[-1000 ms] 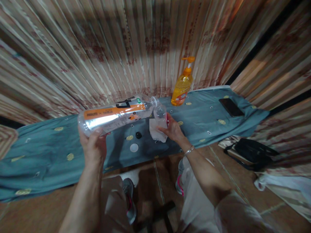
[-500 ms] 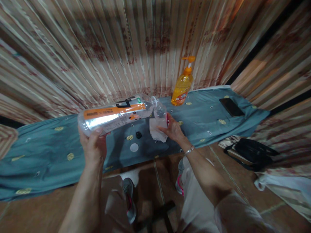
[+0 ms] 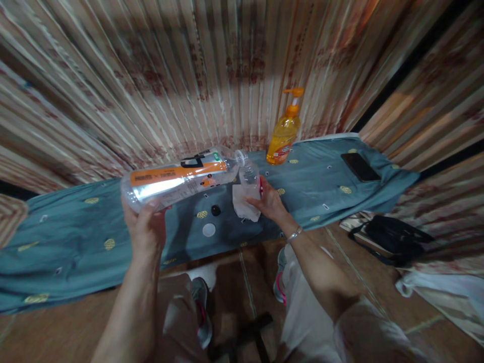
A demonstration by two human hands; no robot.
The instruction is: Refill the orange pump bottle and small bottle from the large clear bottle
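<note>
My left hand (image 3: 145, 224) grips a large clear plastic bottle (image 3: 177, 179) with an orange label, tipped almost flat with its open mouth pointing right. The mouth sits over a small clear cup (image 3: 249, 175) that my right hand (image 3: 269, 200) holds together with a white tissue (image 3: 244, 203). Both are above a table covered with a teal cloth (image 3: 75, 237). A black cap (image 3: 215, 210) and a white lid (image 3: 208, 230) lie on the cloth just below the bottle.
An orange pump bottle of liquid (image 3: 283, 132) stands at the back of the table by the striped curtain. A dark phone (image 3: 360, 167) lies at the right end. A black bag (image 3: 393, 237) sits on the floor to the right.
</note>
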